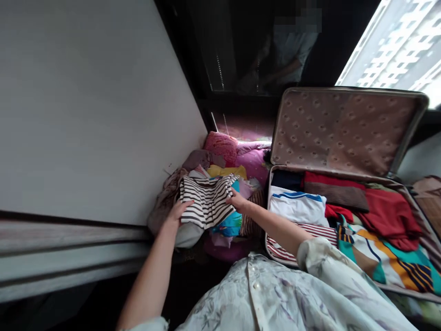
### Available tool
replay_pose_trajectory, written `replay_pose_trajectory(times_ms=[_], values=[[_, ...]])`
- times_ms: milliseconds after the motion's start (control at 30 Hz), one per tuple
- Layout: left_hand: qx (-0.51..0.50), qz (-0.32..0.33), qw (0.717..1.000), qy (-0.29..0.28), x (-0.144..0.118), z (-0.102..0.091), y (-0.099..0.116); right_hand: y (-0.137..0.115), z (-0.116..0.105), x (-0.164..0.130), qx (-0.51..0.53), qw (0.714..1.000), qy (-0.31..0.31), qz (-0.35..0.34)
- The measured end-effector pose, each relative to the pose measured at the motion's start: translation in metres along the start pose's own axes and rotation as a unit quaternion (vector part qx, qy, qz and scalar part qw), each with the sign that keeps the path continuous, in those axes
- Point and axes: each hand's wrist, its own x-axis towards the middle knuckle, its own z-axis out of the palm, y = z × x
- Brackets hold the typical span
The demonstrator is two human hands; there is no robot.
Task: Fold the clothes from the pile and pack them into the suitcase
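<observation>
1. I saw the open brown hard-shell suitcase (347, 133) at my right, its patterned lid propped upright and its tray filled with folded clothes: a red garment (386, 211), a white top with blue piping (296, 207) and a teal, orange and navy printed cloth (379, 257).
2. Left of it, against the pale grey wall panel (86, 105), sat a loose heap of mixed clothing (223, 184) with a pink cushion (222, 146) behind.
3. On top of that heap lay the black-and-white striped knit top (206, 202), just beside the suitcase edge.
4. My left hand (179, 212) lay flat on its near left edge, fingers spread, pressing rather than pinching; my right hand (237, 201) closed lightly on its right edge, a fold of cloth seemingly under the fingertips.
5. I judged the step was best done by taking both side edges evenly and lifting straight, so the pieces beneath were not dragged along.
6. The top's long axis ran roughly away from me, tilting right; stripes crossed it. I could not tell which end was the neck.
</observation>
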Motion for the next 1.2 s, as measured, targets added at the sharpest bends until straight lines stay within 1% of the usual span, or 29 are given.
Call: replay_pose_trajectory(times_ms=[33, 100, 133, 200, 300, 400, 467, 533, 633, 733, 833, 933, 1033, 1067, 1133, 1167, 1200], values=[[-0.042, -0.012, 0.999, -0.017, -0.009, -0.001, 0.007, -0.006, -0.007, -0.009, 0.02, 1.0, -0.013, -0.01], [-0.064, -0.007, 0.996, -0.061, -0.032, 0.005, 0.015, -0.015, -0.026, -0.033, 0.072, 0.995, -0.053, -0.032], [-0.07, 0.011, 0.995, -0.075, -0.044, 0.013, 0.017, -0.018, -0.039, -0.047, 0.097, 0.992, -0.072, -0.039], [-0.076, 0.04, 0.99, -0.108, -0.07, 0.039, 0.017, -0.023, -0.07, -0.077, 0.126, 0.988, -0.083, -0.039], [-0.062, 0.062, 0.983, -0.163, -0.104, 0.095, 0.013, -0.025, -0.127, -0.122, 0.093, 0.995, -0.027, -0.025], [-0.038, 0.079, 0.97, -0.228, -0.132, 0.158, 0.008, -0.021, -0.189, -0.17, 0.038, 0.997, 0.042, -0.042], [-0.033, 0.083, 0.959, -0.268, -0.149, 0.197, 0.001, -0.014, -0.227, -0.203, 0.023, 0.995, 0.08, -0.051], [-0.045, 0.066, 0.949, -0.306, -0.166, 0.232, -0.007, -0.003, -0.263, -0.236, 0.022, 0.993, 0.113, -0.034], [-0.083, 0.01, 0.93, -0.358, -0.192, 0.282, -0.021, 0.014, -0.311, -0.283, 0.039, 0.986, 0.159, 0.001], [-0.112, -0.031, 0.908, -0.402, -0.218, 0.333, -0.034, 0.027, -0.359, -0.324, 0.067, 0.98, 0.185, -0.021], [-0.128, -0.041, 0.884, -0.447, -0.242, 0.388, -0.043, 0.03, -0.411, -0.36, 0.077, 0.976, 0.2, -0.044], [-0.147, -0.034, 0.86, -0.488, -0.263, 0.443, -0.051, 0.028, -0.467, -0.392, 0.08, 0.971, 0.224, -0.036], [-0.161, -0.028, 0.841, -0.515, -0.273, 0.493, -0.068, 0.035, -0.521, -0.415, 0.065, 0.971, 0.23, -0.026], [-0.152, -0.026, 0.84, -0.519, -0.272, 0.507, -0.076, 0.041, -0.537, -0.42, 0.053, 0.972, 0.229, -0.015], [-0.093, -0.017, 0.853, -0.514, -0.268, 0.529, -0.097, 0.06, -0.561, -0.424, -0.007, 0.969, 0.246, 0.028], [-0.046, -0.01, 0.861, -0.506, -0.264, 0.537, -0.108, 0.071, -0.57, -0.423, -0.059, 0.96, 0.267, 0.058], [0.002, -0.001, 0.868, -0.496, -0.259, 0.542, -0.119, 0.082, -0.575, -0.421, -0.114, 0.946, 0.291, 0.088]])
